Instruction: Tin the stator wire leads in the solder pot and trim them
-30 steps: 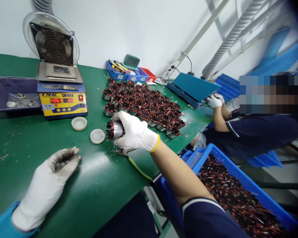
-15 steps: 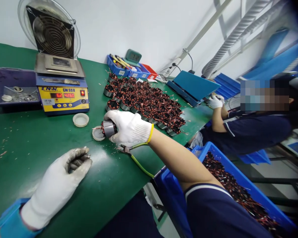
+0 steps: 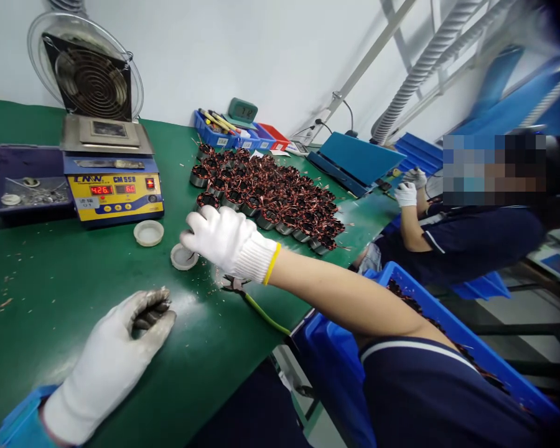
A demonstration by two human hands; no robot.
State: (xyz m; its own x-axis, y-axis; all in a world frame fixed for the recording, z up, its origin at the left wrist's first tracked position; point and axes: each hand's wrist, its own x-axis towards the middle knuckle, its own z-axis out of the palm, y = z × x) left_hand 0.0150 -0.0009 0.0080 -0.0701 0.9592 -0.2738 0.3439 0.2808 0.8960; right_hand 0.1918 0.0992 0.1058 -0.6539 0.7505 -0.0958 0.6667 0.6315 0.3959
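My right hand (image 3: 224, 239), in a white glove with a yellow cuff, is closed over the right side of a small shallow dish (image 3: 183, 257). The motor stator it held a moment ago is hidden behind the glove; thin dark wire ends show at the dish. Resting near the table's left front, my left hand (image 3: 126, 342) wears a glove with blackened fingertips. Its fingers are loosely curled, apart from the thumb, with nothing visible between them. A second white dish (image 3: 148, 233) sits just beyond. Green-handled cutters (image 3: 236, 284) lie below my right wrist, partly covered.
Several stators (image 3: 266, 193) with copper wires stand in rows behind my right hand. The yellow-and-blue CM558 solder pot (image 3: 114, 196) has a knife (image 3: 109, 164) on it, with a fan (image 3: 91, 78) behind. A blue bin (image 3: 448, 323) stands right, near a gloved co-worker (image 3: 476, 230).
My right hand has rolled over and shifted slightly left to the dish, so the stator no longer shows. My left hand has barely moved. The co-worker's hands have come apart.
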